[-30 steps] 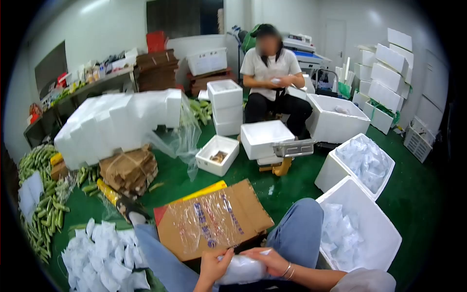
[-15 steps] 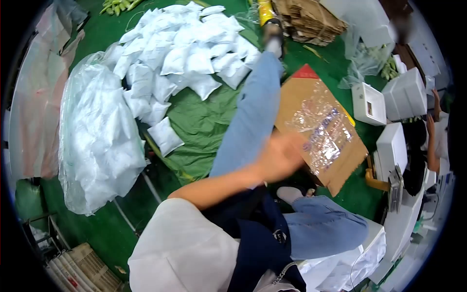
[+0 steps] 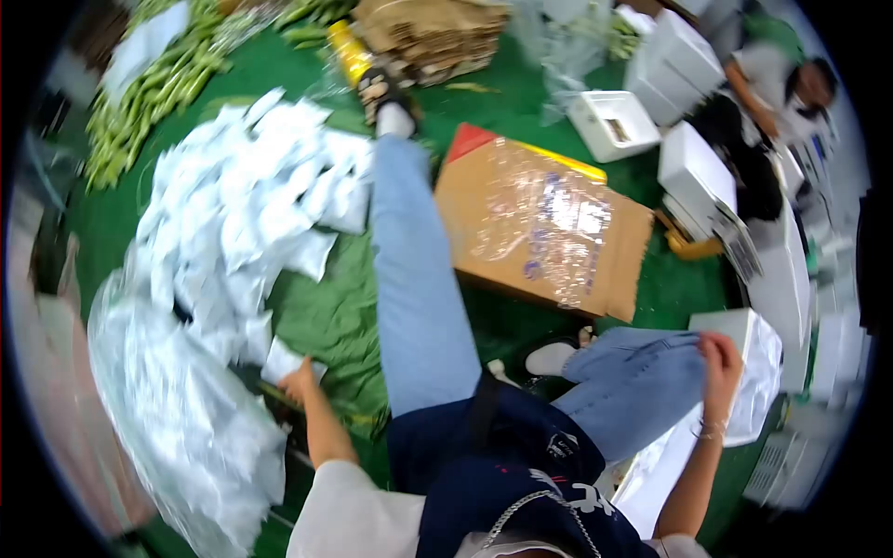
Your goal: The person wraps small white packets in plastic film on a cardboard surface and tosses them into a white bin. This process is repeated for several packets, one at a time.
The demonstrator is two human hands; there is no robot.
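Note:
My left hand [image 3: 299,381] reaches down beside the pile, its fingers closed on the edge of a small white packet [image 3: 281,360]. Many similar white packets [image 3: 233,195] lie heaped beyond it, partly on a green sheet [image 3: 321,312]. A clear plastic bag full of white packets [image 3: 186,418] stands to the left of that hand. Over at my bent knee, my right hand [image 3: 722,367] has its fingers curled against the denim trouser leg [image 3: 642,372], seeming to pinch the cloth.
A taped cardboard box [image 3: 544,228] stands right of my outstretched leg. Flattened brown cardboard [image 3: 433,37] and long green vegetables [image 3: 158,102] lie at the back. White foam boxes [image 3: 698,172] line the right side, where another person [image 3: 777,79] is.
My left hand, blurred near the cardboard box before, has moved left and down to a packet at the pile. My right hand has come into view. The camera view has shifted.

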